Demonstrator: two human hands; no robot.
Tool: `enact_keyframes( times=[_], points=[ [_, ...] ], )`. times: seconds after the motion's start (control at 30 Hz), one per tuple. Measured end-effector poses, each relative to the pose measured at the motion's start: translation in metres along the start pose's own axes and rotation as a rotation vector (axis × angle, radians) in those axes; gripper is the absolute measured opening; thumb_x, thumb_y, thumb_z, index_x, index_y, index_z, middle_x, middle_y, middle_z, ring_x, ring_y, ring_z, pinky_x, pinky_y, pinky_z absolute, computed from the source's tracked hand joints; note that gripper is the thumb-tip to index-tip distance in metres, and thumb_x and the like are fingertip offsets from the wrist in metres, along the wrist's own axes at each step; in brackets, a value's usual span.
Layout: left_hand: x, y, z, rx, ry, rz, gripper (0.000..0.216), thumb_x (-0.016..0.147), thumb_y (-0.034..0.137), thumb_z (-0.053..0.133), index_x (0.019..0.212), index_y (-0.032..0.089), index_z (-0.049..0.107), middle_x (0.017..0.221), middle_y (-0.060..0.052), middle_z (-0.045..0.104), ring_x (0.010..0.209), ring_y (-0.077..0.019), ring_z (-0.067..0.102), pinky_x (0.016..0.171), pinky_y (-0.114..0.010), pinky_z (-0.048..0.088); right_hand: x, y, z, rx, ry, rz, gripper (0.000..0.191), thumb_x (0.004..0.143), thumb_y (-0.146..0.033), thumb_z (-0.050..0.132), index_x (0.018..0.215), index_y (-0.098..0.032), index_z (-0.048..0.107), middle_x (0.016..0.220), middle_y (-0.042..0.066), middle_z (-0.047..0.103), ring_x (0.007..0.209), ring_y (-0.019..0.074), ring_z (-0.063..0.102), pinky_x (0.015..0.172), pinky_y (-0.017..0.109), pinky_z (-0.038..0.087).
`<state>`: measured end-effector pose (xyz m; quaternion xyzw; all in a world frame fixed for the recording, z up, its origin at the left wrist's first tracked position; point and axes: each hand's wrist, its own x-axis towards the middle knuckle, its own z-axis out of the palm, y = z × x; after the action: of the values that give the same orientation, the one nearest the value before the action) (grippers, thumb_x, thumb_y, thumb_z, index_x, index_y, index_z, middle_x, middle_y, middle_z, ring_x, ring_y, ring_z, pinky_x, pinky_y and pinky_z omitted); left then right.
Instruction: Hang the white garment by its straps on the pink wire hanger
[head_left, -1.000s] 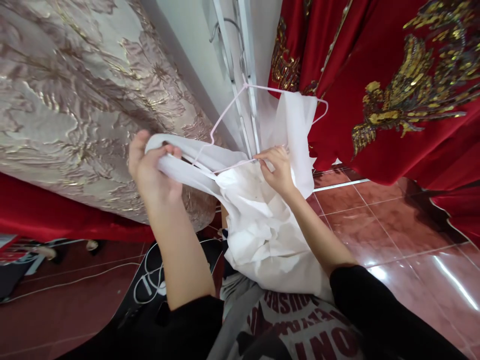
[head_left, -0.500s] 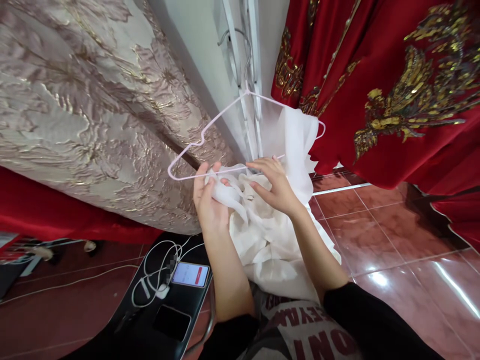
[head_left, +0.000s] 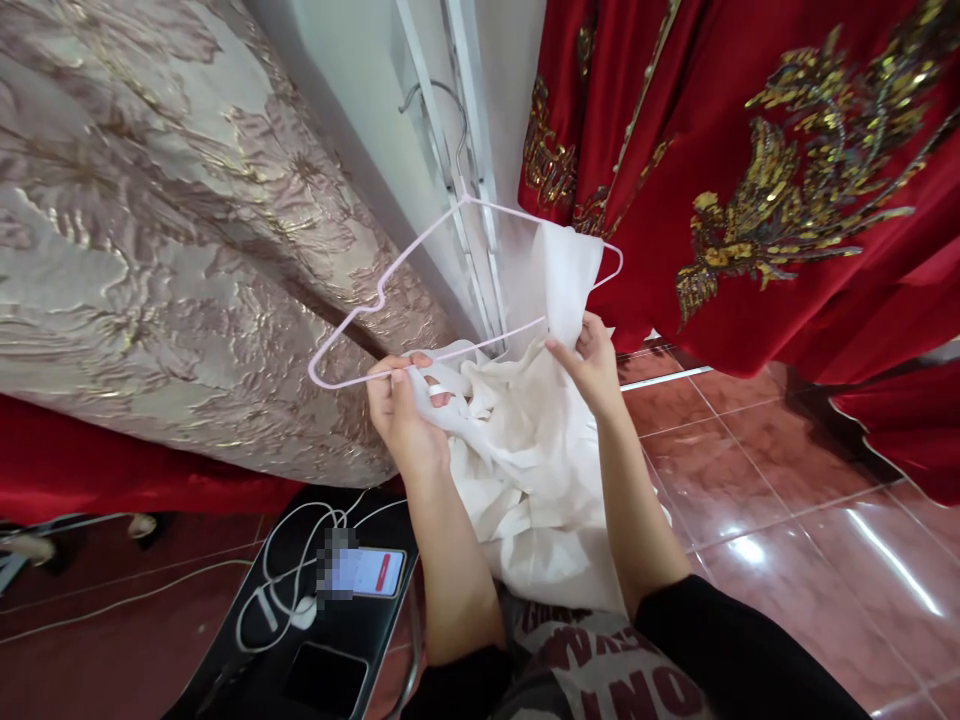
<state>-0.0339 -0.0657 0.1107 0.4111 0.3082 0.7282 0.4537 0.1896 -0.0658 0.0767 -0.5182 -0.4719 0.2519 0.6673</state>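
Observation:
A pale pink hanger hangs tilted by its metal hook, with white sheer fabric draped over its right side. The white cloth continues down in loose, bunched folds onto my lap. My left hand is closed on a part of this cloth at the hanger's lower bar, near its left end; the bar passes across the fingers. On the right, my right hand pinches the cloth's edge just below the draped part, thumb toward the bar. Some fingertips of both hands are hidden by fabric.
Beige floral brocade hangs on the left, and red cloth with gold sequins on the right. White metal uprights stand behind the hanger. A black seat at lower left holds a lit phone, a dark phone and white cables.
My right hand has moved right, from above the middle of the bar to the cloth's right edge, and closed there. My left hand has come up against the bar. The view has shifted slightly.

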Motion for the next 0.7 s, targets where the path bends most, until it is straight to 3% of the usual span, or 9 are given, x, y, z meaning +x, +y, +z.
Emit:
enact_keyframes(
  times=[0.17, 0.27, 0.37, 0.5, 0.6, 0.7],
  points=[
    [0.003, 0.012, -0.011, 0.013, -0.055, 0.005, 0.036, 0.089, 0.049, 0.081, 0.095, 0.024, 0.056, 0.092, -0.001, 0.065, 0.05, -0.0071, 0.039, 0.049, -0.024, 0.031, -0.005, -0.041, 0.011, -0.153, 0.092, 0.056, 0.029, 0.082, -0.044, 0.072, 0.098, -0.022, 0.063, 0.093, 0.008, 0.073, 0.088, 0.0251, 0.071, 0.082, 0.042, 0.061],
    [0.004, 0.016, -0.014, -0.032, -0.069, -0.019, 0.035, 0.087, 0.043, 0.086, 0.093, 0.022, 0.058, 0.089, -0.002, 0.066, 0.048, -0.006, 0.038, 0.046, -0.022, 0.028, -0.002, -0.059, -0.005, -0.256, 0.086, 0.124, 0.021, 0.084, -0.04, 0.068, 0.079, -0.02, 0.065, 0.073, 0.004, 0.066, 0.069, 0.0203, 0.064, 0.067, 0.035, 0.053],
    [0.004, 0.014, -0.014, -0.087, -0.067, -0.003, 0.035, 0.085, 0.041, 0.087, 0.092, 0.02, 0.06, 0.087, -0.003, 0.068, 0.045, -0.0054, 0.037, 0.043, -0.021, 0.026, -0.004, -0.062, -0.024, -0.27, 0.115, 0.135, 0.021, 0.082, -0.037, 0.068, 0.071, -0.019, 0.065, 0.065, 0.002, 0.06, 0.06, 0.0153, 0.054, 0.058, 0.03, 0.043],
    [0.006, 0.008, -0.016, -0.109, -0.051, 0.031, 0.034, 0.088, 0.042, 0.085, 0.091, 0.019, 0.06, 0.083, -0.002, 0.069, 0.042, -0.0043, 0.032, 0.04, -0.021, 0.022, -0.008, -0.066, -0.031, -0.013, 0.138, 0.154, 0.025, 0.083, -0.038, 0.064, 0.067, -0.021, 0.059, 0.063, 0.001, 0.054, 0.057, 0.0124, 0.047, 0.056, 0.029, 0.038],
    [0.008, 0.008, -0.019, -0.121, -0.055, -0.009, 0.035, 0.084, 0.042, 0.088, 0.091, 0.019, 0.062, 0.083, -0.003, 0.069, 0.042, -0.0033, 0.031, 0.039, -0.02, 0.021, 0.004, -0.081, -0.028, 0.153, 0.152, 0.023, 0.02, 0.084, -0.04, 0.069, 0.077, -0.022, 0.066, 0.067, 0.0, 0.054, 0.063, 0.0143, 0.049, 0.06, 0.03, 0.041],
    [0.01, 0.011, -0.02, -0.12, -0.049, -0.056, 0.039, 0.078, 0.042, 0.092, 0.088, 0.018, 0.063, 0.08, -0.003, 0.069, 0.039, -0.0025, 0.028, 0.037, -0.02, 0.019, 0.035, -0.097, -0.032, 0.292, 0.119, -0.099, 0.015, 0.081, -0.037, 0.074, 0.087, -0.024, 0.074, 0.067, 0.0, 0.053, 0.066, 0.0157, 0.048, 0.064, 0.031, 0.044]
  ],
)
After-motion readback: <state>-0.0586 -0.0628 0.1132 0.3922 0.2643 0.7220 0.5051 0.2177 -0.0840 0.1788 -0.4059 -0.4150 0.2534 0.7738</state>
